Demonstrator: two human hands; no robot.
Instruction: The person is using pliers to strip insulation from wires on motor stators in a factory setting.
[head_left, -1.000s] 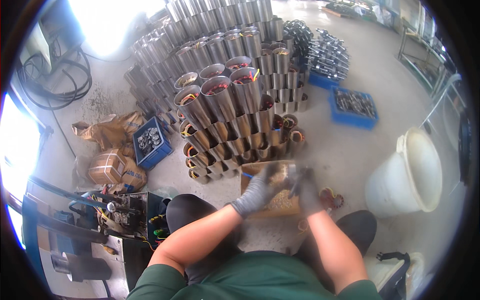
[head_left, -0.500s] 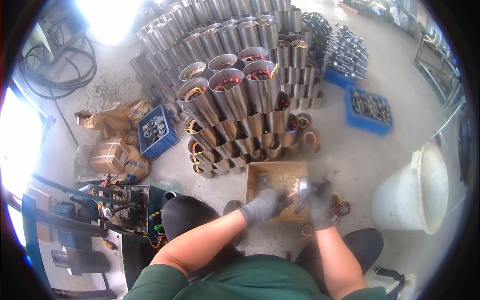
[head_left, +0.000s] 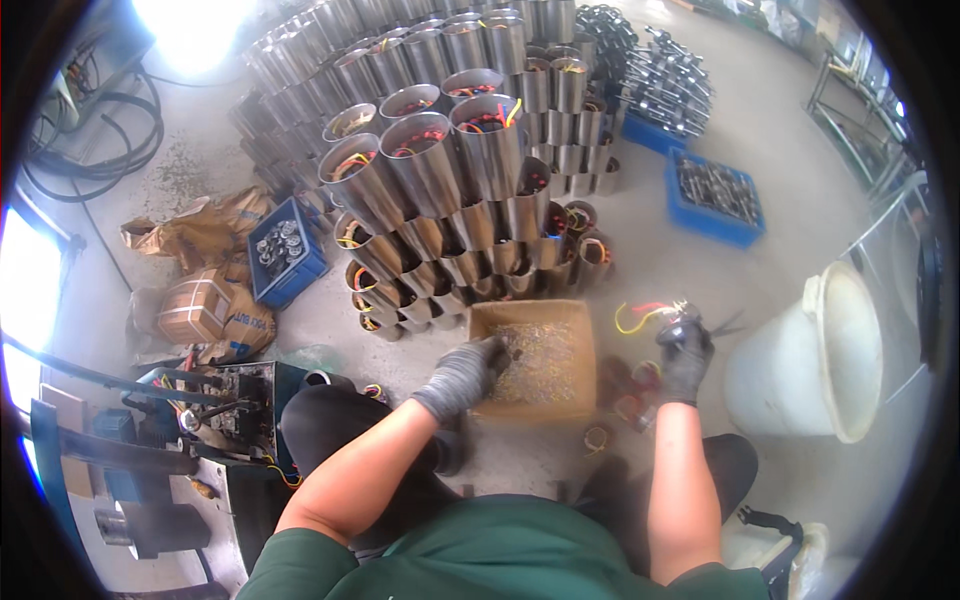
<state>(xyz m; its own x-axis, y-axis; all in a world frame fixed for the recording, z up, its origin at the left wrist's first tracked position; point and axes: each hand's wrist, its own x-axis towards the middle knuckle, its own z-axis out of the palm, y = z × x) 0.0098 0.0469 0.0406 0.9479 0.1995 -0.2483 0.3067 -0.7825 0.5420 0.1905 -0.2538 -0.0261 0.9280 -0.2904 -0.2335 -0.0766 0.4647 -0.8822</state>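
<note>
My right hand (head_left: 688,365), in a grey glove, is closed around a small round stator (head_left: 677,326) and held out right of the cardboard box. Red, yellow and white wires (head_left: 640,315) trail off its left side. A dark, pointed tool like scissors (head_left: 727,327) sticks out to the right of the same hand. My left hand (head_left: 462,376), also gloved, hovers at the left rim of the box (head_left: 585,350) with curled fingers; whether anything is in them is hidden. Small yellowish scraps (head_left: 535,360) cover the box's bottom. Blurred reddish stators (head_left: 632,390) lie on the floor below my right hand.
Stacked steel cylinders (head_left: 425,150) with wired windings inside rise beyond the box. A white bucket (head_left: 800,360) stands at the right. Blue crates of metal parts (head_left: 715,200) (head_left: 288,255) sit at far right and left. A machine (head_left: 230,400) is beside my left knee.
My hands have parted from over the box. The right one moved right and away with the stator; the left drew back to the box's left rim. The whole view has shifted slightly.
</note>
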